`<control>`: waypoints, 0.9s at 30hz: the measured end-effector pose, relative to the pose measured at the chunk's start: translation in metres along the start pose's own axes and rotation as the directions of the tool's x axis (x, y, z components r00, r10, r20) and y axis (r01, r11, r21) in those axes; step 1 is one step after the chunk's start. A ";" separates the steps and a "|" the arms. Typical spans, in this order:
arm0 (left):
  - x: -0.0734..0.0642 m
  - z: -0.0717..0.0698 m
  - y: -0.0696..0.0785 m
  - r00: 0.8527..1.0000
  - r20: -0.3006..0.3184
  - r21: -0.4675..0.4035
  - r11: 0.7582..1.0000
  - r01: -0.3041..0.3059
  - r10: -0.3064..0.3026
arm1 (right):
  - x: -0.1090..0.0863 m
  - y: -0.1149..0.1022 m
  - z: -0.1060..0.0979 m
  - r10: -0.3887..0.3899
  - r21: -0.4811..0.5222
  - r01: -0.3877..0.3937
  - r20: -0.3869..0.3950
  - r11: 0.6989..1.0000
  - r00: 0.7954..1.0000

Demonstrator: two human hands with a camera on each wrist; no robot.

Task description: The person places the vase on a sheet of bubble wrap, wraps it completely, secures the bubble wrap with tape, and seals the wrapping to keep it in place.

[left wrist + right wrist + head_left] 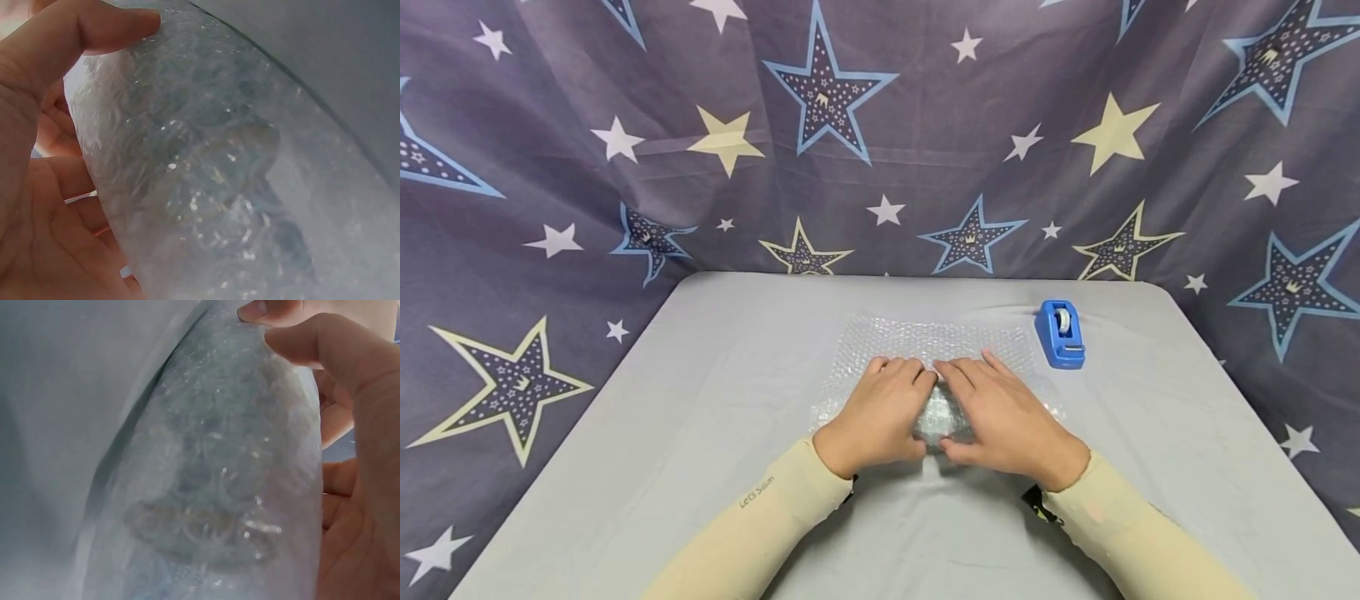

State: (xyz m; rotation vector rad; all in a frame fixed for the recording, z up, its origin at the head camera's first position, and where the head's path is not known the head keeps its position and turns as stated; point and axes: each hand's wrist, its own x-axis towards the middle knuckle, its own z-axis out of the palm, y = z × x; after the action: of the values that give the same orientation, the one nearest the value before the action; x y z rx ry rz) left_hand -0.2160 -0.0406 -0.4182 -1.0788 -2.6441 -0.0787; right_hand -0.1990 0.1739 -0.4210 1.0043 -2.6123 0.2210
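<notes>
A clear bubble wrap sheet lies on the table, its near part rolled into a bundle round something greenish whose kind is blurred by the bubbles. My left hand holds the bundle's left side, fingers curved over the far side and thumb on the near side. On the right side, my right hand grips it in the same way. In the left wrist view the thumb presses the wrap. The right wrist view shows a brownish band through the wrap.
A blue tape dispenser with a roll of tape stands to the right of the sheet. The table has a light grey cover. Behind it and at both sides hangs a dark curtain with stars.
</notes>
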 end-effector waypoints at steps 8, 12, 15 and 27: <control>0.001 0.001 -0.001 1.000 -0.001 -0.010 1.000 0.008 -0.008 | -0.001 -0.005 0.001 -0.019 -0.002 0.019 0.010 1.000 1.000; -0.001 0.002 -0.001 1.000 0.009 -0.021 1.000 0.020 -0.019 | 0.000 -0.007 0.005 0.004 -0.010 -0.004 0.034 1.000 0.999; -0.002 0.002 -0.001 1.000 0.015 -0.029 0.999 0.024 -0.024 | 0.000 -0.008 0.007 0.010 -0.013 -0.009 0.029 1.000 1.000; -0.001 0.003 -0.002 0.999 -0.015 -0.084 0.996 0.031 -0.032 | -0.001 -0.002 0.010 0.004 -0.003 -0.005 -0.027 1.000 1.000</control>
State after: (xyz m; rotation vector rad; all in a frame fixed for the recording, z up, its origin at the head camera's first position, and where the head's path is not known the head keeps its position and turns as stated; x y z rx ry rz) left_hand -0.2178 -0.0425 -0.4216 -1.0575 -2.6646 -0.2054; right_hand -0.1992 0.1702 -0.4302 0.9878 -2.5902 0.2304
